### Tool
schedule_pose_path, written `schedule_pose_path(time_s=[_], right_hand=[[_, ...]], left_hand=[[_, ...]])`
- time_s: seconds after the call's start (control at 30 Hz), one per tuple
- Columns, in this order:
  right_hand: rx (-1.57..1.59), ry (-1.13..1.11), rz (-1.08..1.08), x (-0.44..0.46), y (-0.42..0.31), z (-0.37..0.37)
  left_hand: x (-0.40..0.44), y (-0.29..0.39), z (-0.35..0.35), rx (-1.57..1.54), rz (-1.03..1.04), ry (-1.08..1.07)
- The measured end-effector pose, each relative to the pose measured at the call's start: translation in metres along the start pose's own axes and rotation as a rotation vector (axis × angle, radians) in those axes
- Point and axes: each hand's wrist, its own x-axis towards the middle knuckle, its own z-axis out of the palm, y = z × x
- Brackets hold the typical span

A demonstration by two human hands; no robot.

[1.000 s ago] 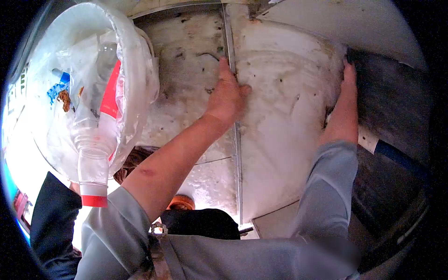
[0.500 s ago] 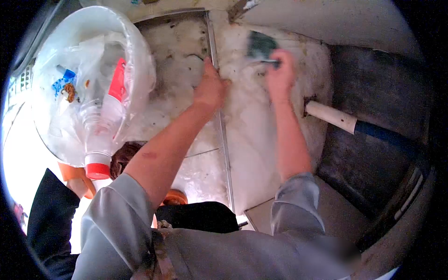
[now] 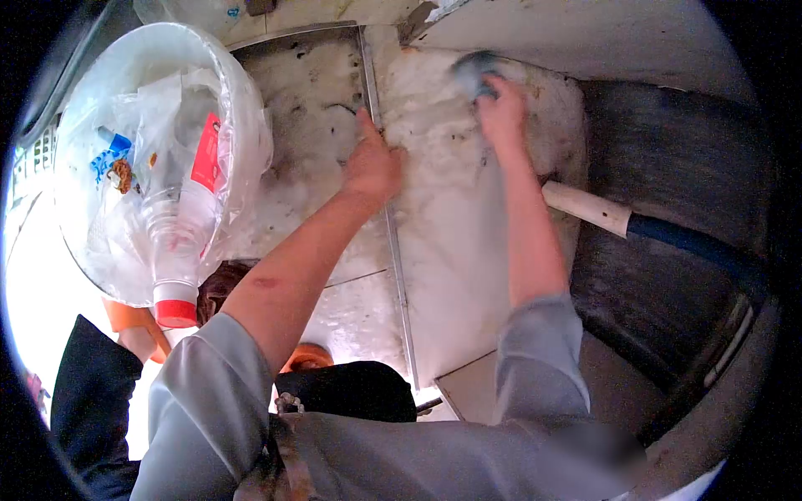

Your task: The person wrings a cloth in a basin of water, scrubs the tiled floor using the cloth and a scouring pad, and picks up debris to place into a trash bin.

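My left hand (image 3: 373,163) rests on the stained pale surface (image 3: 447,275), beside the thin metal strip (image 3: 391,221). Its index finger points up along the strip and the thumb sticks out to the right; nothing shows in it. A thin dark wire-like piece lies by the fingertip. Near the upper right of the surface, my right hand (image 3: 503,113) is closed on a dark green pad (image 3: 474,68), which is blurred and touches the surface.
At left stands a lined bin (image 3: 251,108) with plastic bottles and wrappers. A pale pipe with a dark blue sleeve (image 3: 585,206) crosses the dark panel (image 3: 677,159) at right. Another person's dark sleeve (image 3: 92,392) is at lower left.
My right hand has swung left from the surface's right edge, bringing the pad into view, and the pad has since shifted slightly. My left hand stays by the strip while the view has shifted.
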Motion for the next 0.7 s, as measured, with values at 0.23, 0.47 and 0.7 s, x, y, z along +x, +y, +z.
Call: schedule_pose_path(time_s=[0.23,0.47,0.7], right_hand=[[-0.299,0.257,0.252,0.005,0.061,-0.033],[-0.44,-0.078,0.167,0.007,0.042,-0.032],[-0.229,0.066,-0.011,0.028,0.1,0.013]], left_hand=[[-0.003,-0.006,0.001,-0.033,0.021,0.007],[-0.005,0.003,-0.006,0.006,-0.037,-0.036],[-0.008,0.004,-0.005,-0.029,-0.068,-0.085]])
